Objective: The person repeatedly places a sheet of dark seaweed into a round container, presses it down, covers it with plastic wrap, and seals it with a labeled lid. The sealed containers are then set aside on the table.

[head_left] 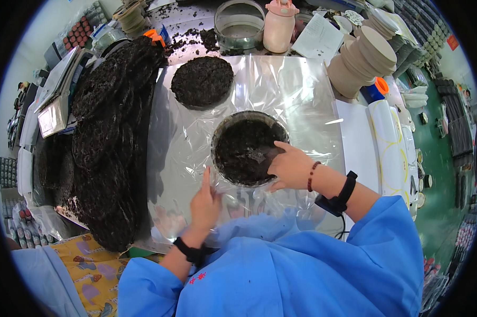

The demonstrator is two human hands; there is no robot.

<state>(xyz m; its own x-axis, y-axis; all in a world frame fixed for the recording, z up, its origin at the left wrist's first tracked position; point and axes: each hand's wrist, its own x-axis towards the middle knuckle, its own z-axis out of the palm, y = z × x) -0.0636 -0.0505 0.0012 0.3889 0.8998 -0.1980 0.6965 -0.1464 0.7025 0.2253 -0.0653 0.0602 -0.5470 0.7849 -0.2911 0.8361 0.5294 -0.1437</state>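
A round metal-rimmed mould (217, 138) filled with dark pressed tea leaves sits on a clear plastic sheet (296, 90) spread over the table. My right hand (290, 168) presses into the leaves at the mould's near right side, fingers curled inside the rim. My left hand (205, 203) lies flat on the plastic sheet just in front of the mould, fingers together and pointing away, holding nothing. A finished round dark tea cake (202, 81) rests on the sheet farther back.
A long heap of dark tea cakes (109, 142) runs along the left. A scale (53, 108) stands at far left. At the back are an empty metal ring (239, 24) and a pink bottle (278, 25). Stacked beige discs (365, 58) stand at right.
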